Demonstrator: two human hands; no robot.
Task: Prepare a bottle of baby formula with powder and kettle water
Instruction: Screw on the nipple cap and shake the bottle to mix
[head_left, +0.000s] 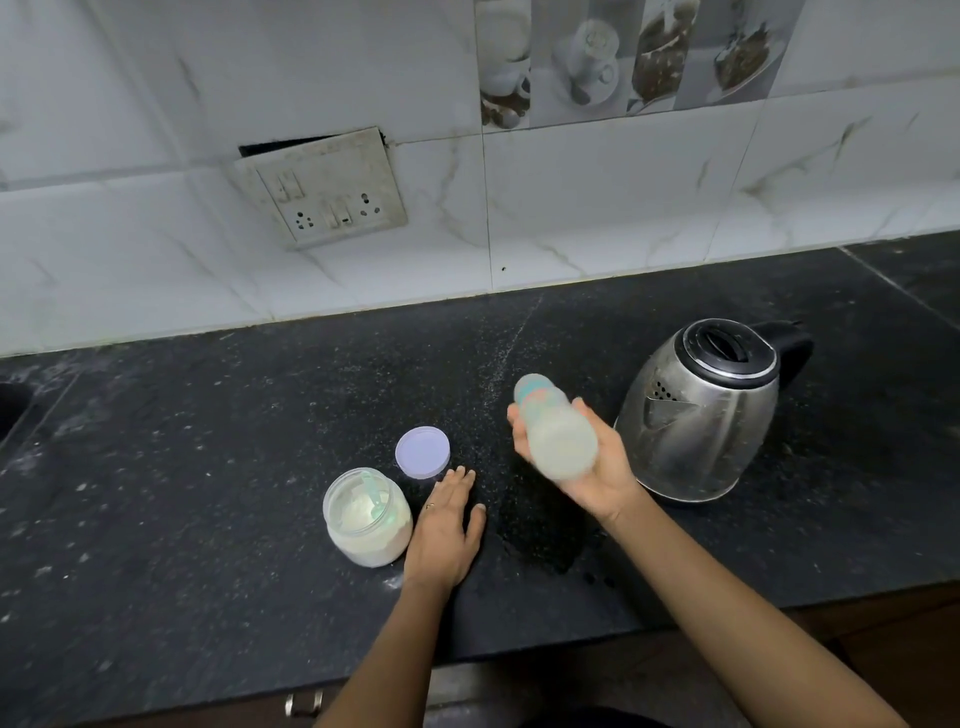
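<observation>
The right hand (587, 457) grips a blurred, milky baby bottle (556, 428) above the black table (208, 519), kettle (706, 410) at its 3 o'clock, while the left hand (447, 525) rests flat, fingers spread, beside the open formula jar (366, 517).

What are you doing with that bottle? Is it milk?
A person is making baby formula. Their right hand holds the baby bottle tipped on its side above the black counter; it looks blurred and holds pale, milky liquid. The left hand rests flat on the counter beside the open powder jar, which has a scoop inside. The jar's lid lies just behind it, and the kettle stands to the right, lid shut.
</observation>
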